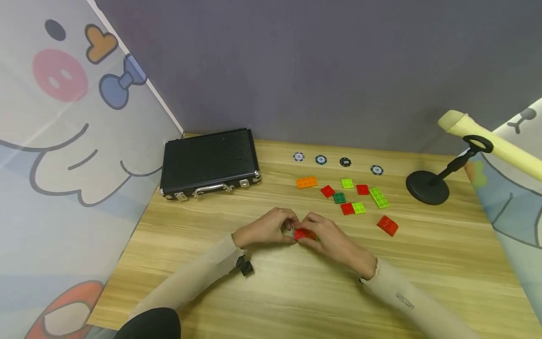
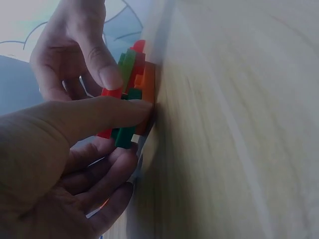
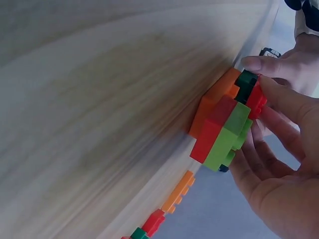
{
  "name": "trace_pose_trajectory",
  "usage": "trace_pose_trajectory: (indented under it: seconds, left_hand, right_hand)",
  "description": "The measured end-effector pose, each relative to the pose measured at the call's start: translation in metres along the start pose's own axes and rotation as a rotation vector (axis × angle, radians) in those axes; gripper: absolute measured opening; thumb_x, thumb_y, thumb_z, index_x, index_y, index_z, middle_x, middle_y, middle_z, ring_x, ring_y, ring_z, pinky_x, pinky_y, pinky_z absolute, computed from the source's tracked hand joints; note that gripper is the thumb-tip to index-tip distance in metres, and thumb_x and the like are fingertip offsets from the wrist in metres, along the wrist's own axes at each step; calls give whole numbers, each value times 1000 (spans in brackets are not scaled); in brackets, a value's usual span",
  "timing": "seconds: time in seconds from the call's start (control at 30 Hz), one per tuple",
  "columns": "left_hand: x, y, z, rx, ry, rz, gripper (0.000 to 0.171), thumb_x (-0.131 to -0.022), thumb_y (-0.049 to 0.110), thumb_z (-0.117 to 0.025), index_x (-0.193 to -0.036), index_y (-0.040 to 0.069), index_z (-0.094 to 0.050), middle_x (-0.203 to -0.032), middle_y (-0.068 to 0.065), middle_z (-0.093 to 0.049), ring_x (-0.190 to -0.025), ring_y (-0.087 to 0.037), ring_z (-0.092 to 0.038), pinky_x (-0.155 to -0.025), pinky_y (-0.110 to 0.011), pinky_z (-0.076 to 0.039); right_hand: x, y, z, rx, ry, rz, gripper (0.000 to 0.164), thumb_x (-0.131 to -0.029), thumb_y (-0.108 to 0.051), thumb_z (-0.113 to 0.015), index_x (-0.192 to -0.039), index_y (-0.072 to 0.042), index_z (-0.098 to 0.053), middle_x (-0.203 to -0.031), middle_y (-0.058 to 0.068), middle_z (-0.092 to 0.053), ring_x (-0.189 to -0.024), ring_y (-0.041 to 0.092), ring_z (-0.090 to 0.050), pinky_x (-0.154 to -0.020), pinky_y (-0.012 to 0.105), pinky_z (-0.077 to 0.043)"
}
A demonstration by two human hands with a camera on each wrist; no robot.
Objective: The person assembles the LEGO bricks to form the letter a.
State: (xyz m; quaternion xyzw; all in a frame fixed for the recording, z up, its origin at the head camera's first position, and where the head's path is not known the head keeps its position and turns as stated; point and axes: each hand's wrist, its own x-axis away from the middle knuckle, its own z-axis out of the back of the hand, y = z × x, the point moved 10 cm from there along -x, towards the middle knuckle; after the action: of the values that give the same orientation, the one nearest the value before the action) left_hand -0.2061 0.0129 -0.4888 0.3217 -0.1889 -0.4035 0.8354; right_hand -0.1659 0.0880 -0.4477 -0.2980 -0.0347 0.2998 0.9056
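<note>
Both hands meet over one small stack of building bricks (image 3: 219,130) low at the tabletop. My left hand (image 1: 271,227) pinches its near-left end, the thumb lying across a dark green brick (image 2: 125,135). From the other side my right hand (image 1: 332,239) grips the stack, with its thumb at a red brick (image 3: 257,101) on top. Orange (image 3: 205,110) forms the bottom layer. Beside the dark green brick, a light green brick (image 3: 228,138) sits on another red one (image 3: 208,142). In the head view the fingers hide much of the stack.
Loose bricks lie right of the hands, including an orange one (image 1: 306,182), a long light green one (image 1: 378,197) and a red one (image 1: 387,226). Several poker chips (image 1: 321,160) line the back. A black case (image 1: 211,162) stands back left, a microphone stand (image 1: 427,187) back right.
</note>
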Motion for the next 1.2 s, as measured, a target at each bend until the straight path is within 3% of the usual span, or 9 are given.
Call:
trace_pose_trajectory:
  seconds: [0.17, 0.37, 0.6, 0.9, 1.2]
  left_hand:
    - [-1, 0, -2, 0, 0, -9, 38, -75, 23, -85, -107, 12, -66, -96, 4, -68, -83, -7, -61, -74, -13, -51]
    - [0, 0, -3, -2, 4, -12, 36, -75, 22, -85, -105, 13, -67, -92, 6, -66, -82, -8, -61, -73, -13, -50]
    - [-1, 1, -1, -17, 24, -12, 35, -73, 20, -85, -103, 12, -68, -90, 6, -66, -80, -6, -62, -73, -13, -51]
    - [1, 1, 5, -14, 42, 6, 34, -72, 18, -85, -102, 12, -68, -92, 6, -68, -81, -6, -63, -73, -14, -52]
    - [-2, 1, -1, -4, 39, 5, 37, -72, 20, -85, -104, 11, -69, -91, 6, -66, -79, -6, -61, -70, -12, -51]
  right_hand:
    - [-1, 3, 1, -10, 32, -21, 24, -84, -23, -78, -106, -13, -71, -102, -3, -69, -92, 11, -66, -83, 27, -58]
    - [0, -1, 1, -17, 64, 6, 16, -85, -23, -77, -97, -12, -74, -95, -3, -68, -84, 10, -65, -75, 24, -57]
    - [-1, 0, 1, -3, 100, 15, 16, -86, -24, -76, -97, -13, -75, -93, -3, -68, -80, 9, -63, -70, 21, -55]
    - [-10, -5, 1, -27, 70, 32, 16, -86, -21, -76, -99, -11, -75, -96, 0, -68, -82, 11, -64, -70, 23, -57]
    - [-6, 2, 1, -46, 56, 22, 19, -86, -20, -76, -102, -10, -73, -100, 1, -69, -87, 13, -67, -75, 28, -60]
